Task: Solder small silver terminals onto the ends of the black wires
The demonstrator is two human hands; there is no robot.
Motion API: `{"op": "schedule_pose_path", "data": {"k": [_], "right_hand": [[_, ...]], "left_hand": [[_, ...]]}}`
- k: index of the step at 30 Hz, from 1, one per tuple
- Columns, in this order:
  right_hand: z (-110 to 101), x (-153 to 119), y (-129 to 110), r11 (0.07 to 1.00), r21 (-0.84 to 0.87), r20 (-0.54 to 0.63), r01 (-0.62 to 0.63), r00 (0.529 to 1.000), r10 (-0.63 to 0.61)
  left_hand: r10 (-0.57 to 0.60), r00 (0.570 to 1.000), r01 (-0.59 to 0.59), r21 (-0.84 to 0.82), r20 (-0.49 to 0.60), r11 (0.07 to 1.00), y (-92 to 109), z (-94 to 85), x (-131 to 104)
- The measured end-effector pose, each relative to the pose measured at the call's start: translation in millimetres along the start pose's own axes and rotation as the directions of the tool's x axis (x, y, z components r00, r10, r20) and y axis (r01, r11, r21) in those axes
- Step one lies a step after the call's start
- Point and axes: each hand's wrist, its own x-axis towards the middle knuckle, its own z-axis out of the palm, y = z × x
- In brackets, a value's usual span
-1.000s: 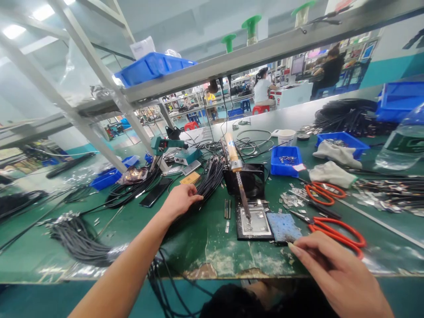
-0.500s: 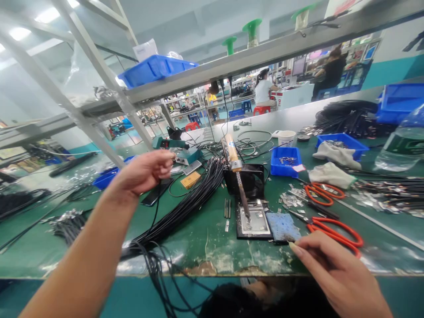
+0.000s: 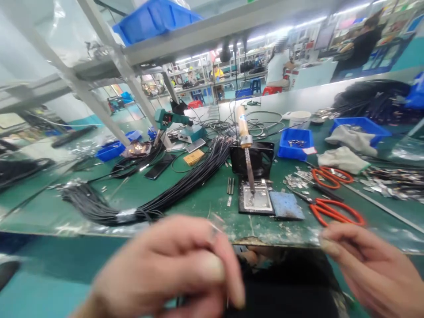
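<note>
My left hand (image 3: 172,269) is close to the camera in front of the table edge, slightly smeared. Its fingers are curled together, and whatever they hold is too small or hidden to name. At the right, below red-handled scissors (image 3: 338,212), my right hand (image 3: 374,265) is closed in a pinch; I cannot make out anything in it. A soldering iron (image 3: 247,150) leans tip down over a metal solder tray (image 3: 265,204), beside a blue sponge (image 3: 287,205). Left of them, a thick bundle of black cables (image 3: 185,190) lies curved across the green table.
Blue bins (image 3: 294,148) with small metal parts stand behind the scissors, near white gloves (image 3: 344,159). A phone (image 3: 160,167) and a yellow box (image 3: 194,157) lie left of the cable bundle's far end. A metal shelf (image 3: 198,37) crosses above. People sit in the background.
My left hand has come down and toward the camera from above the cable bundle; the black cable hanging below it no longer shows there. My right hand has shifted right. The view has tilted down.
</note>
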Motion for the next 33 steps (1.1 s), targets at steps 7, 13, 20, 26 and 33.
{"op": "schedule_pose_path", "data": {"k": [7, 13, 20, 26, 33], "right_hand": [[23, -24, -38, 0.969, -0.029, 0.348, -0.246, 0.906, 0.24], [43, -21, -47, 0.956, 0.018, 0.468, -0.294, 0.847, 0.252], [45, -21, -45, 0.966, -0.004, 0.386, -0.26, 0.89, 0.241], [44, -25, -44, 0.957, -0.037, 0.329, -0.287, 0.901, 0.283], [46, -25, -41, 0.956, -0.018, 0.34, -0.292, 0.898, 0.28]], "left_hand": [[-0.11, 0.875, 0.186, -0.118, 0.471, 0.975, -67, 50.9, 69], [-0.11, 0.861, 0.193, -0.119, 0.497, 0.974, -65, 45.0, 66], [-0.011, 0.923, 0.134, -0.294, 0.384, 0.946, -77, 50.7, 67], [0.003, 0.974, 0.015, -0.078, 0.227, 0.997, -76, 53.5, 63], [0.049, 0.985, -0.042, -0.046, 0.168, 0.998, -69, 56.4, 62]]}}
